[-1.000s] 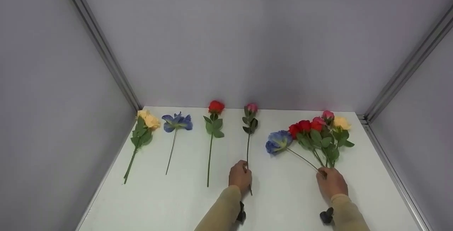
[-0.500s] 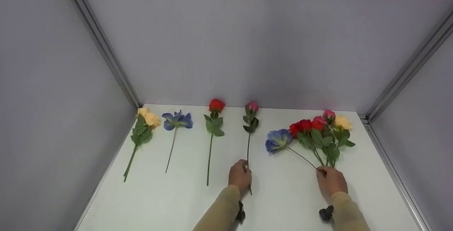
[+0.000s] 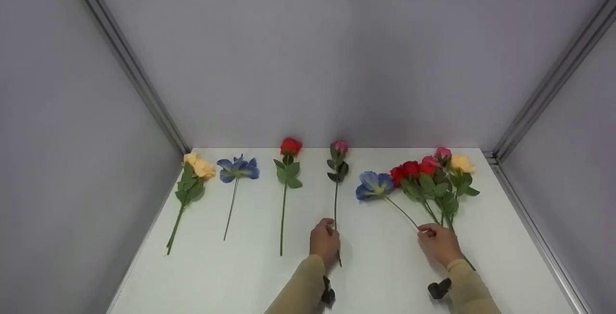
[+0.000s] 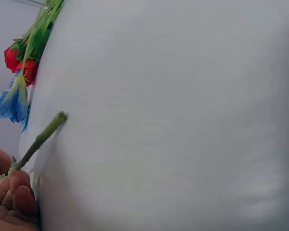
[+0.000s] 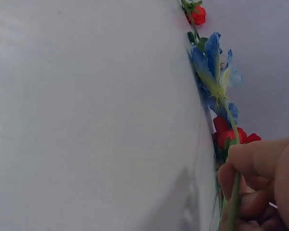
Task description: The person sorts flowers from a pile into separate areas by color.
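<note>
While gripped, stems [image 3: 336, 208] inside both hands.

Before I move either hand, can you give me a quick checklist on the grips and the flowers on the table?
1. Left hand grips the pink rose stem: ok.
2. Right hand pinches the blue flower stem of the bunch: ok.
3. Pink rose lies apart from the red rose: ok.
4. Blue flower stem free of the other stems under the right hand: cannot tell.
5. Bare table between the hands: ok.
</note>
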`<action>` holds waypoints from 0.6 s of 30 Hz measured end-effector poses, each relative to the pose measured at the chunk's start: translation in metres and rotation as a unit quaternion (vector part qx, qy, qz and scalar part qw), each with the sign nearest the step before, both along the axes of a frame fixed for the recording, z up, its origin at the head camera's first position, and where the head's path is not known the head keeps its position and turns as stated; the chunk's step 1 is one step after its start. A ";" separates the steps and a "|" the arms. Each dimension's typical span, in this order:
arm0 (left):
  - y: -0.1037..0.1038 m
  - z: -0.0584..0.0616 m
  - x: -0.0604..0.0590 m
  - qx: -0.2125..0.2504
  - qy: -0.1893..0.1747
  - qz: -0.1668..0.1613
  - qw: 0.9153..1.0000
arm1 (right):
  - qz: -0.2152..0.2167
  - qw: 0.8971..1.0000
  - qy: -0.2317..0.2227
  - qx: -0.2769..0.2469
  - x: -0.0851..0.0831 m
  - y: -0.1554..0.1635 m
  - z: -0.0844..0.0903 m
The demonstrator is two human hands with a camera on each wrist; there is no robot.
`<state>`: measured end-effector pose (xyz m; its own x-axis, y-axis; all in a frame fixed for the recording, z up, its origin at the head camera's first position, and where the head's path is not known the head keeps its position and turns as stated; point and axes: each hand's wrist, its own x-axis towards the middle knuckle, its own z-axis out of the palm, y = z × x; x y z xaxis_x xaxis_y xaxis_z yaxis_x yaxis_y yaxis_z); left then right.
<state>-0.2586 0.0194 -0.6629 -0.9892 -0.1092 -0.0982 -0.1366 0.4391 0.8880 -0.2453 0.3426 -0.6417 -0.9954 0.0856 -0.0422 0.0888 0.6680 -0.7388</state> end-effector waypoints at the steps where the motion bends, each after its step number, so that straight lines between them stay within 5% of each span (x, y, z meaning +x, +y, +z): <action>1: -0.001 0.000 -0.001 0.004 0.000 0.003 1.000 | -0.002 1.000 -0.001 -0.010 0.000 -0.002 0.000; 8: -0.007 0.011 -0.004 0.016 0.046 0.017 0.999 | -0.020 0.989 -0.050 -0.135 0.003 -0.018 0.005; 18: 0.010 0.048 0.008 0.051 0.061 -0.042 0.996 | -0.013 0.942 -0.114 -0.316 0.003 -0.048 0.011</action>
